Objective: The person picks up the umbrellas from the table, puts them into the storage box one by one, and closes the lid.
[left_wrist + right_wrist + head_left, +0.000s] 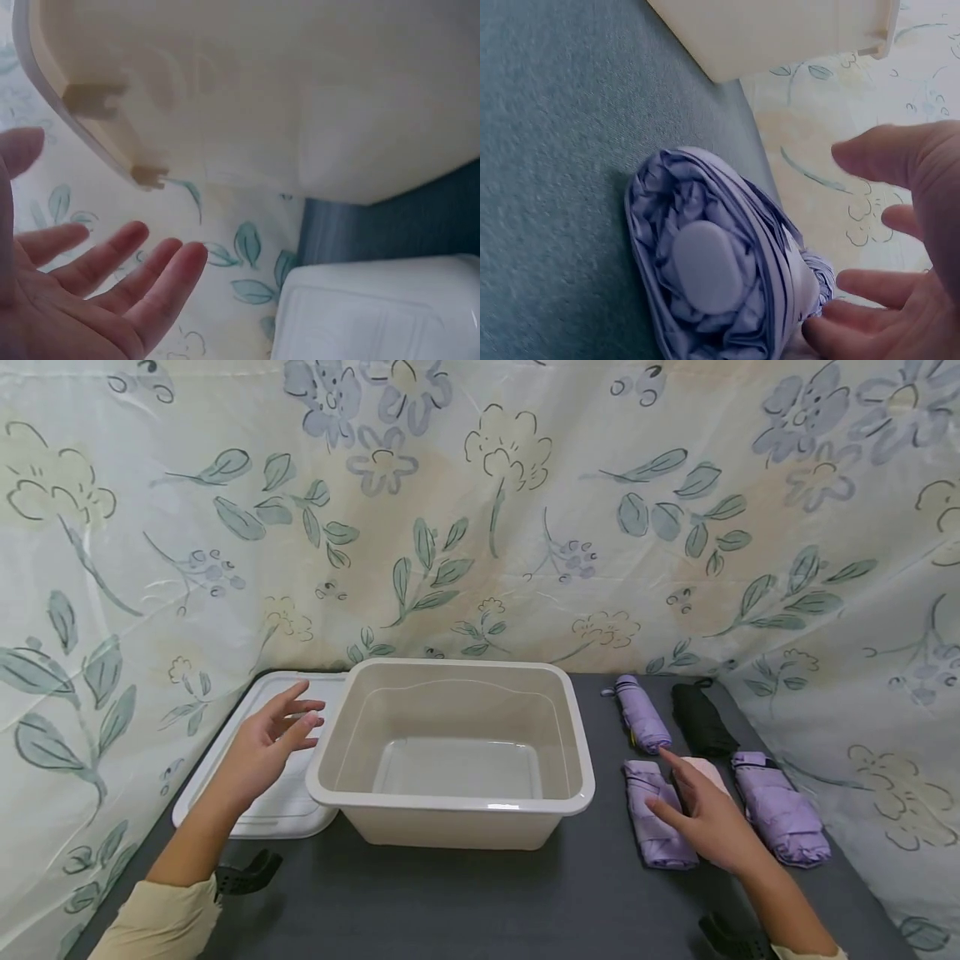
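Observation:
In the head view a beige plastic tub (pixel 450 814) stands mid-table, its inside bare. My left hand (pixel 273 739) hovers by its left rim, fingers spread and apart from it, over the white lid (pixel 262 810). On the right, my right hand (pixel 705 814) is held over a group of folded umbrellas, fingers loosely bent and gripping nothing. Nearest it are a lilac folded umbrella (pixel 652 818) and a pale pink one (pixel 708 770), partly hidden under the hand. In the right wrist view the lilac umbrella (pixel 705 262) lies end-on, below the fingers (pixel 877 289).
Another lilac umbrella (pixel 641 714) and a black one (pixel 702 718) lie farther back. A wider lilac umbrella (pixel 783 814) rests at the right. The dark table (pixel 450 902) meets a floral curtain (pixel 480 510) at the back and sides.

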Demonstrator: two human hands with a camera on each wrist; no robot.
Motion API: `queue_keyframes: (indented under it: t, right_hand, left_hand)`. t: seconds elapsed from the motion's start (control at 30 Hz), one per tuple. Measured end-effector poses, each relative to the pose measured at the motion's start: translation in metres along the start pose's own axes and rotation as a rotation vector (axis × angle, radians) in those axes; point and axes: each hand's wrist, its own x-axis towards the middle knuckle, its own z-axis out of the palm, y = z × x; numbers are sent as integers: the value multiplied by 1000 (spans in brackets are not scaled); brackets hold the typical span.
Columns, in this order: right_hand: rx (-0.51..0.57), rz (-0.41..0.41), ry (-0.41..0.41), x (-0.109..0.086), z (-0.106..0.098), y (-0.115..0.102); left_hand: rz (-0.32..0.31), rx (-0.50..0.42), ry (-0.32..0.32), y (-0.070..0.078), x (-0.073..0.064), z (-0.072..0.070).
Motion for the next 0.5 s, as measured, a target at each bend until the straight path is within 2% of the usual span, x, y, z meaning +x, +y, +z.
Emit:
queue_keyframes:
  t: [0.1,0.3,0.5]
  right_hand:
    - [-11,17,-7,-3,1,-3]
    - [2,33,-48,-5,5,-8]
    - [-48,84,-86,-3,6,-12]
  left_hand:
    - [-51,-88,-26,1,1,-1]
    - [-152,-356,-162,1,6,-7]
    - [-174,-572,-209,-2,10,-9]
